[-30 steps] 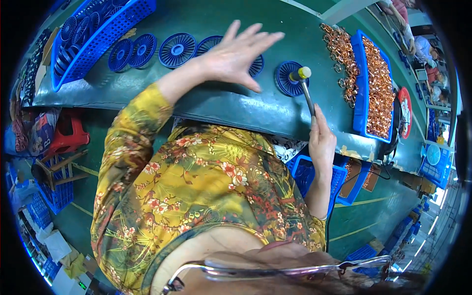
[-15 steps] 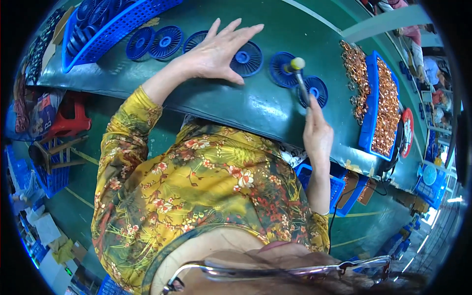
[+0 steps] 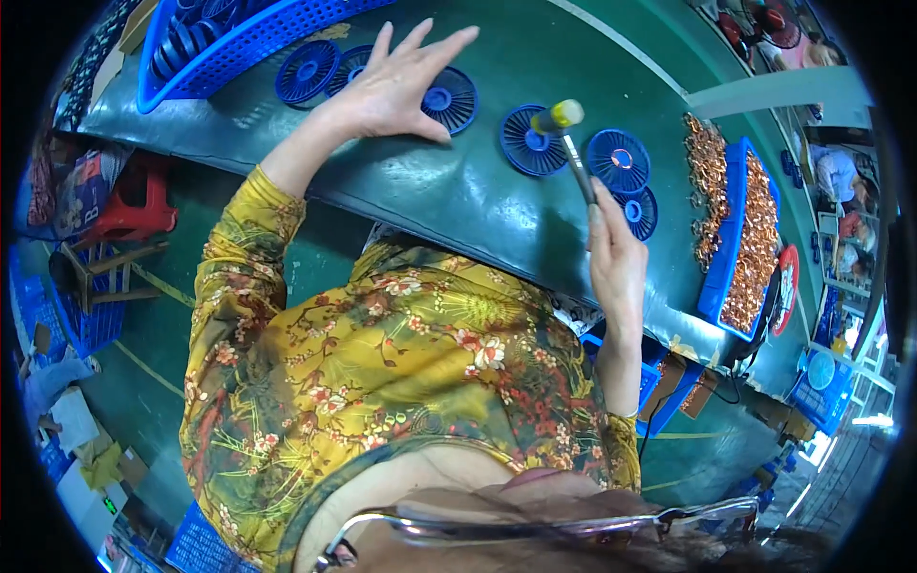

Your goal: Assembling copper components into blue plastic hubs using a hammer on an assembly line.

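My right hand (image 3: 617, 258) is closed round the handle of a hammer (image 3: 577, 164) with a yellow-tipped head. That head overlaps the right side of a blue slatted disc (image 3: 525, 153); whether it touches is unclear. Just right of it, another blue disc (image 3: 621, 177) has a copper-coloured ring at its centre, and a third disc (image 3: 642, 218) lies partly behind my right hand. My left hand (image 3: 387, 100) is open, fingers spread, beside a blue disc (image 3: 457, 103). More discs (image 3: 307, 72) lie beyond my left wrist, one partly hidden by the hand.
A blue basket (image 3: 277, 43) of similar discs stands at the far left. On the right, a blue tray (image 3: 734, 191) is heaped with copper-coloured rings, and a loose pile of rings (image 3: 705, 167) lies beside it. A red stool (image 3: 143, 205) is below the table edge.
The view has turned slightly. My left hand has shifted left across the discs, still spread. The hammer has moved a little left, and the discs near it appear in a different arrangement.
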`<move>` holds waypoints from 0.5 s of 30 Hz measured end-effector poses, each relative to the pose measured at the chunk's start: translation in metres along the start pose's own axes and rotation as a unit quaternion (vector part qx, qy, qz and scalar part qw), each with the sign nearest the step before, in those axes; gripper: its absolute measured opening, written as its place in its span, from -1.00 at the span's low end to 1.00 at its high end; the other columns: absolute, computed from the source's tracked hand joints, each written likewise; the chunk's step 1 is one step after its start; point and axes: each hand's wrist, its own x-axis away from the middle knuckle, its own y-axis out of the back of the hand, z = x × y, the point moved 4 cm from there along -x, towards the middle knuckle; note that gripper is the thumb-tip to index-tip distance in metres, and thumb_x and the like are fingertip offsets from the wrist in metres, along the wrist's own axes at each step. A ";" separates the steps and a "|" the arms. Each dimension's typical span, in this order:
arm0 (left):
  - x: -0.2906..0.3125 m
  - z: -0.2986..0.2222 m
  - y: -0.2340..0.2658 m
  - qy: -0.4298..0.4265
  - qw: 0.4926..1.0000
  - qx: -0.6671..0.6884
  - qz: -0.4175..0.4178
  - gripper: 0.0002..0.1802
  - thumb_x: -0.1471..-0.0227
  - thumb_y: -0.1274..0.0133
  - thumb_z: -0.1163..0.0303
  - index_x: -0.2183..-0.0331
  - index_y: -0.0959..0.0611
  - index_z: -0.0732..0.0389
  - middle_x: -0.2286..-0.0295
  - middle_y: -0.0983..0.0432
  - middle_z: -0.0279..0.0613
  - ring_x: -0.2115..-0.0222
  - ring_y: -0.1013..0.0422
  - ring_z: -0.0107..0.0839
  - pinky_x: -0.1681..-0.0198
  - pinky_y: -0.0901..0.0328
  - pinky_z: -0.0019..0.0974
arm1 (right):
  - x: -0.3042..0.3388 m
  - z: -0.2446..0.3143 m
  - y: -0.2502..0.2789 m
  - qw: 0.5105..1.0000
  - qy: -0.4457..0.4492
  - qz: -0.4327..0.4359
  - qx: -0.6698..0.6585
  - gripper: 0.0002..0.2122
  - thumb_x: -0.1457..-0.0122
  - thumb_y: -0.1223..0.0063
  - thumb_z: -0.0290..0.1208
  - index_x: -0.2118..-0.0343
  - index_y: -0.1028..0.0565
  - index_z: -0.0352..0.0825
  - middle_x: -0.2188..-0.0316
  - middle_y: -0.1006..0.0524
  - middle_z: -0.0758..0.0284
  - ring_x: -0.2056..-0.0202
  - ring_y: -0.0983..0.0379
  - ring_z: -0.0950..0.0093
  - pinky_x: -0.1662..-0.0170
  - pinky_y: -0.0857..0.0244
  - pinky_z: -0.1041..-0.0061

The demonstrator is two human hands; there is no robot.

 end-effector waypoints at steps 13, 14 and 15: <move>0.026 0.017 0.007 -0.023 0.996 -0.002 -0.083 0.28 0.37 -0.24 -0.26 -0.26 0.02 0.02 -0.15 -0.14 0.08 -0.25 0.11 0.05 -0.24 0.31 0.27 | -0.024 0.047 -0.053 0.985 0.108 0.083 0.102 -0.66 -0.24 0.09 -0.29 -0.09 -0.37 -0.09 0.42 -0.56 0.05 0.42 -0.51 0.05 0.35 -0.39 0.15; 0.029 0.029 0.013 0.002 0.997 -0.021 -0.070 0.29 0.42 -0.30 -0.18 -0.26 -0.02 0.07 -0.22 0.00 0.01 -0.26 0.15 0.00 -0.25 0.33 0.23 | -0.019 0.045 -0.052 0.987 0.116 0.091 0.067 -0.66 -0.24 0.08 -0.30 -0.08 -0.38 -0.08 0.37 -0.56 0.08 0.37 -0.51 0.08 0.31 -0.39 0.18; 0.033 0.037 0.023 0.012 0.996 -0.027 -0.084 0.29 0.44 -0.34 -0.12 -0.26 -0.04 0.06 -0.20 -0.03 0.04 -0.26 0.13 0.01 -0.25 0.33 0.24 | -0.012 0.043 -0.053 0.981 0.164 0.096 0.030 -0.66 -0.24 0.07 -0.30 -0.08 -0.39 -0.09 0.36 -0.57 0.10 0.36 -0.51 0.09 0.30 -0.39 0.18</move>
